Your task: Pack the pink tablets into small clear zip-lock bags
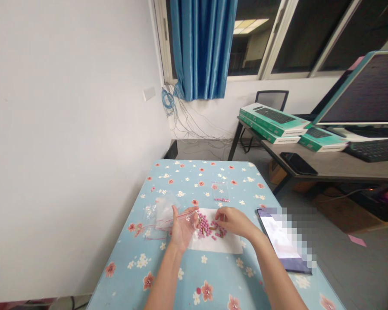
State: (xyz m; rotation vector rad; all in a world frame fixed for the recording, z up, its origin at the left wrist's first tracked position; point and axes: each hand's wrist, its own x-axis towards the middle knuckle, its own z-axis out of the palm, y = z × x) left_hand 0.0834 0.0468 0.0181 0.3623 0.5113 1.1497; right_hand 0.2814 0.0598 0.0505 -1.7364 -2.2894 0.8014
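The person's forearms point(164, 275) are nearest the head camera, at six o'clock above a flowered worktop point(220, 273). The left hand point(182, 227), palm up, holds a clear zip bag point(189, 212) by thumb and fingers. Pink pellets point(205, 224) and brown capsules point(212, 228) lie on a white sheet point(216, 246); the right hand point(233, 219), fingers bunched narrow, bends over them at two o'clock, its grip unclear. Around the sheet: loose bags point(163, 213), ten o'clock; a small pellet-filled bag point(221, 192), twelve; a lit device point(280, 237), three.

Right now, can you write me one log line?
left hand: holding clear bag | right hand: at pink pieces | white paper: beneath them
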